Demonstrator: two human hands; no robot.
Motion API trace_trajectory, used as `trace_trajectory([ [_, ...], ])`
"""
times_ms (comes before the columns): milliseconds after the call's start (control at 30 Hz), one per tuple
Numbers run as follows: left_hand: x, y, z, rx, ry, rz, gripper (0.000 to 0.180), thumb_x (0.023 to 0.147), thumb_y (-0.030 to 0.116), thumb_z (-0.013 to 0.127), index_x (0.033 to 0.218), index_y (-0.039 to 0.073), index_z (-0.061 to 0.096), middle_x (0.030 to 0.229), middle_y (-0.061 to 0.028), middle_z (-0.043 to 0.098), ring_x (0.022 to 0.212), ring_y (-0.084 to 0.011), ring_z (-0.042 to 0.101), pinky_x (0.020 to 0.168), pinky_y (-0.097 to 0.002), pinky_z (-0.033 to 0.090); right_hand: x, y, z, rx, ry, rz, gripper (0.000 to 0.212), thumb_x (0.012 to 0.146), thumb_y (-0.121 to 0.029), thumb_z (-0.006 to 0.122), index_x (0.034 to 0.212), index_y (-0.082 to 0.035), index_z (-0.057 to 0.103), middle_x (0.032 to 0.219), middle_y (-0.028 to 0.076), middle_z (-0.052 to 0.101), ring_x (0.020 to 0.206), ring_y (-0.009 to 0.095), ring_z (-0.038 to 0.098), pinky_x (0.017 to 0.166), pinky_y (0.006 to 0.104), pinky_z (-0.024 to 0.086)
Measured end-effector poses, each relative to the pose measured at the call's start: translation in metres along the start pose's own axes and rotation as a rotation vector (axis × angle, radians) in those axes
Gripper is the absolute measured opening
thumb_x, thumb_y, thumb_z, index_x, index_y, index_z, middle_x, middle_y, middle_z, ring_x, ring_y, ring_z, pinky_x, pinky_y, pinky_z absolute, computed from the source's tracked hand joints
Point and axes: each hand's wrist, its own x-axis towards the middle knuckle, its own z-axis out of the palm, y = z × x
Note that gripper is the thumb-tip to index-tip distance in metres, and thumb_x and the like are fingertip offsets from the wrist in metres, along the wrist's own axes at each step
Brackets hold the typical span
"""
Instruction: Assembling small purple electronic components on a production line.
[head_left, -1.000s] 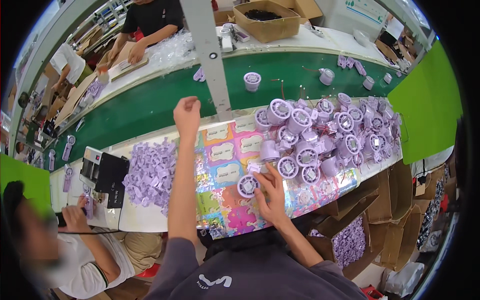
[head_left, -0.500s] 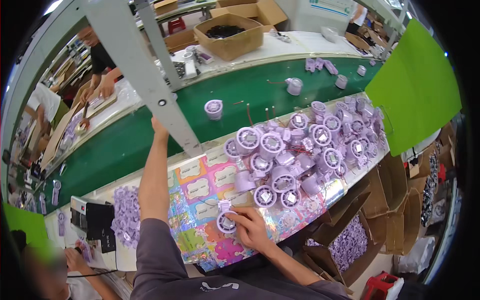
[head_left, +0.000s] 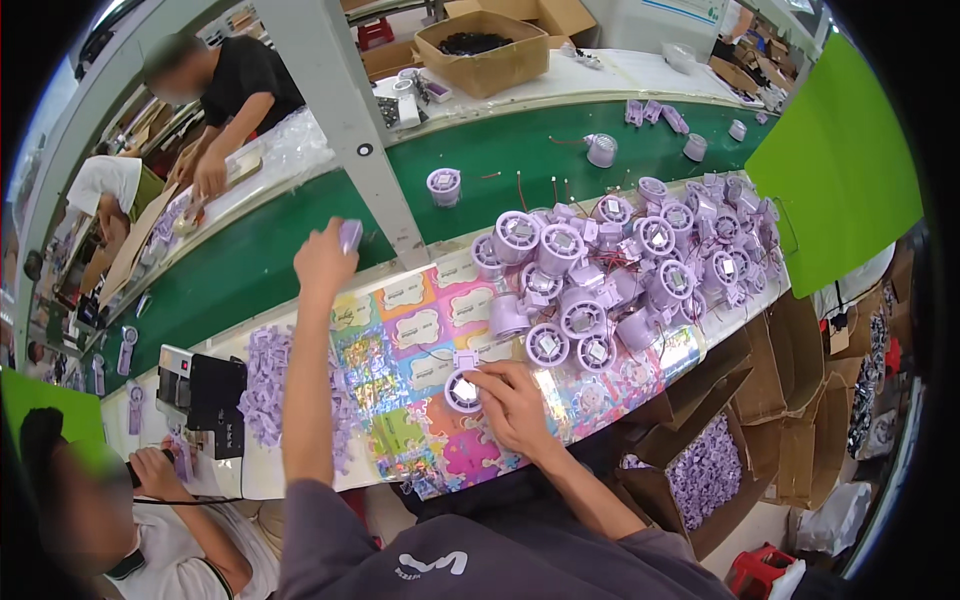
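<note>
L hand [head_left: 325, 262]: fingers closed on small lilac part [head_left: 350, 235], held up by green belt [head_left: 240, 270]. R hand [head_left: 515, 408]: half-curled, fingertips on R side of lilac unit [head_left: 463, 390], can't tell if gripped. Unit's face up on colored sheet [head_left: 465, 455]. Pile of similar units [head_left: 668, 285] to R, clip pile [head_left: 268, 380] to L, partly behind L forearm.
</note>
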Motion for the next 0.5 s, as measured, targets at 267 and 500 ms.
trace_trajectory([
  [267,-0.181,0.056,-0.029,-0.191,0.050,-0.093,0.067,0.080,0.024,0.070,0.141,0.007,0.048,0.112,-0.0236,0.058,0.096,-0.0440,0.064,0.080,-0.0514,0.052,-0.010,-0.010,0.010,-0.447,0.034,-0.155,0.054,0.062,-0.028,0.085,0.110,-0.012,0.066,0.118,0.009,0.060,0.120,0.034,0.052,0.105,0.0491,0.040],
  [500,-0.238,0.075,-0.029,-0.562,-0.151,-0.141,0.068,0.085,0.018,0.071,0.146,0.010,0.044,0.124,-0.0267,0.049,0.105,-0.0451,0.060,0.088,-0.0499,0.050,-0.021,-0.023,-0.038,-0.376,-0.250,-0.089,0.065,0.065,-0.019,0.078,0.126,-0.011,0.059,0.126,0.010,0.057,0.119,0.034,0.050,0.105,0.0479,0.041],
])
